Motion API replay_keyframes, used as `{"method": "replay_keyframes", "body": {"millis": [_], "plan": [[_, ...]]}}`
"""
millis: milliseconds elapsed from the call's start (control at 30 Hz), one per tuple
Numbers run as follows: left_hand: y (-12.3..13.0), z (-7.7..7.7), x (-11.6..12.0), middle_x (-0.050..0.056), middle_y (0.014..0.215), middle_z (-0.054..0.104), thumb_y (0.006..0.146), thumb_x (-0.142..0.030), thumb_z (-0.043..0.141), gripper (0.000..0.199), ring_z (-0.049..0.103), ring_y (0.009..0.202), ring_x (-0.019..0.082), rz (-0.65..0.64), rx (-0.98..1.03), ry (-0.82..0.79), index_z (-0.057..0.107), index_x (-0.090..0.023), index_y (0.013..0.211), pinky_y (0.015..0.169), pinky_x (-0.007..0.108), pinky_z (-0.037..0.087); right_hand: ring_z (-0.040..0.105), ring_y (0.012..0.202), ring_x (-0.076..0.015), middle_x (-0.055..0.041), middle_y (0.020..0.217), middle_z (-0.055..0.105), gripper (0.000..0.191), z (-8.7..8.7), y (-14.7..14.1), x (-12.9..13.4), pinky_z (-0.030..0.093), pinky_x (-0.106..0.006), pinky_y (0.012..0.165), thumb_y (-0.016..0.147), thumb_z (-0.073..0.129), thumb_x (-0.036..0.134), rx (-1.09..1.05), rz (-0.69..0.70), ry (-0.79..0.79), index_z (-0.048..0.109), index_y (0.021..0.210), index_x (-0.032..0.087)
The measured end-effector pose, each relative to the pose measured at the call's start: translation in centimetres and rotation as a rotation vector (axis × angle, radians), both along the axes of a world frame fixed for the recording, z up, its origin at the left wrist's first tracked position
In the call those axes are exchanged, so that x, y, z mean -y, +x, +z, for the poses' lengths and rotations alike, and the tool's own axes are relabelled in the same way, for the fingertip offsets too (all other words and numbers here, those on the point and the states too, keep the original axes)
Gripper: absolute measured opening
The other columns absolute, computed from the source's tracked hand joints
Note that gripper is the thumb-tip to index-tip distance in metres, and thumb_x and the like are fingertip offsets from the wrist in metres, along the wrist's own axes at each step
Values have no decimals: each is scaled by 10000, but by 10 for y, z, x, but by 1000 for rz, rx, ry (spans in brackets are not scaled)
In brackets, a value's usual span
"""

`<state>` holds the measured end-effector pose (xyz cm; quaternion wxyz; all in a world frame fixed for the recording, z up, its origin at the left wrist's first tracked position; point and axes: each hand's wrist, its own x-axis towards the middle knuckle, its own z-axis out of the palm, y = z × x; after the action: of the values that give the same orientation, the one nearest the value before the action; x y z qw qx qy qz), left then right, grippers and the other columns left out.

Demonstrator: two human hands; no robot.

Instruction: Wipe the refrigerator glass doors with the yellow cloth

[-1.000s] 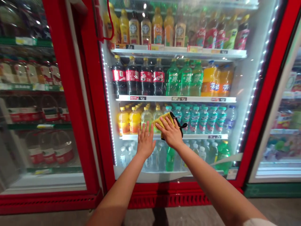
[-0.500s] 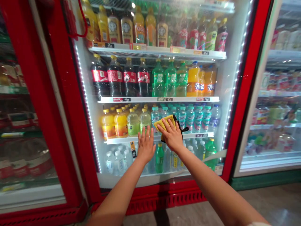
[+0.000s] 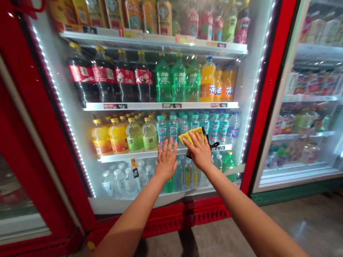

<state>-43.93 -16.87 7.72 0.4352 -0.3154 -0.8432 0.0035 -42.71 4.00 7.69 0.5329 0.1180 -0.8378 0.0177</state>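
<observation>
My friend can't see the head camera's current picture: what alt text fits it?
A person's right hand lies on a yellow cloth with black edging in front of a red-framed drinks cooler, the left hand spread open beside it. Behind them, lit white shelves hold dark, green, orange and yellow bottles.

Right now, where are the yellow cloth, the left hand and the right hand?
Yellow cloth [image 3: 185,135]: head view, upper-left yellow fabric.
Left hand [image 3: 166,164]: head view, back of hand.
Right hand [image 3: 200,154]: head view, back of hand.

We see two bare forearms tapering smoothly toward the wrists, our left hand and right hand bare too.
</observation>
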Motion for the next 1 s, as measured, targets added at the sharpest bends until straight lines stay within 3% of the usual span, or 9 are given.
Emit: {"method": "replay_keyframes", "body": {"millis": [67, 167, 267, 400, 500, 633, 767, 900, 1000], "plan": [[-2, 0, -13, 174, 1723, 124, 883, -250, 694, 1011, -25, 1593, 343, -6, 3, -4, 49, -185, 1658, 1275, 645, 61, 204, 1582, -311, -44, 1707, 277, 687, 1, -2, -20, 216, -638, 1237, 954, 510, 163, -47, -32, -116, 363, 1590, 376], [-5, -5, -30, 181, 1724, 91, 895, -262, 686, 1048, -53, 1588, 348, -5, 6, 32, -31, -175, 1655, 1274, 646, 68, 141, 1591, -365, -82, 1734, 167, 781, -23, -2, -38, 239, -702, 1202, 933, 522, 162, -122, -45, -263, 239, 1637, 347], [-5, -9, -43, 212, 1718, 94, 909, -266, 670, 1090, -78, 1585, 339, -17, 3, 87, -131, -126, 1634, 1279, 629, 88, 109, 1594, -380, -91, 1735, 156, 822, -43, 2, -39, 211, -724, 1202, 901, 561, 152, -51, -3, -168, 247, 1636, 340], [-2, -7, -55, 177, 1726, 103, 918, -223, 651, 1036, -60, 1589, 340, -36, 17, 118, -82, -201, 1650, 1272, 651, 87, 182, 1588, -320, -39, 1699, 299, 715, -15, 3, -44, 143, -657, 1252, 910, 583, 195, 41, 66, 13, 394, 1573, 385], [1, 2, -62, 129, 1735, 96, 909, -157, 630, 990, 5, 1598, 329, -49, 45, 104, -8, -273, 1658, 1278, 634, 119, 209, 1581, -320, -31, 1690, 321, 674, 8, 1, -66, 157, -648, 1253, 914, 588, 224, 9, 62, -23, 436, 1550, 388], [7, 18, -71, 109, 1733, 135, 880, -108, 629, 989, 41, 1599, 322, -32, 63, 53, 46, -287, 1659, 1283, 619, 135, 186, 1582, -360, -80, 1711, 258, 744, -14, 5, -91, 202, -712, 1216, 903, 589, 194, -41, 35, -152, 360, 1593, 352], [17, 35, -82, 100, 1735, 132, 848, -101, 655, 1002, 23, 1602, 321, -26, 101, 20, 93, -281, 1658, 1285, 619, 122, 183, 1577, -384, -120, 1705, 265, 772, -39, 13, -97, 194, -739, 1200, 873, 635, 183, 38, 58, -76, 378, 1587, 326], [24, 49, -102, 89, 1736, 147, 858, -78, 618, 930, 5, 1605, 315, -49, 119, 0, 176, -295, 1647, 1279, 641, 98, 269, 1557, -320, -74, 1647, 406, 596, -10, 11, -124, 199, -654, 1235, 926, 636, 267, 90, 117, 57, 511, 1499, 370], [26, 55, -120, 97, 1738, 133, 859, -75, 606, 898, -2, 1606, 318, -43, 123, 10, 208, -273, 1639, 1274, 654, 93, 262, 1560, -329, -87, 1652, 391, 573, 3, 9, -160, 243, -653, 1217, 954, 612, 307, 32, 71, -22, 496, 1512, 357]]}}
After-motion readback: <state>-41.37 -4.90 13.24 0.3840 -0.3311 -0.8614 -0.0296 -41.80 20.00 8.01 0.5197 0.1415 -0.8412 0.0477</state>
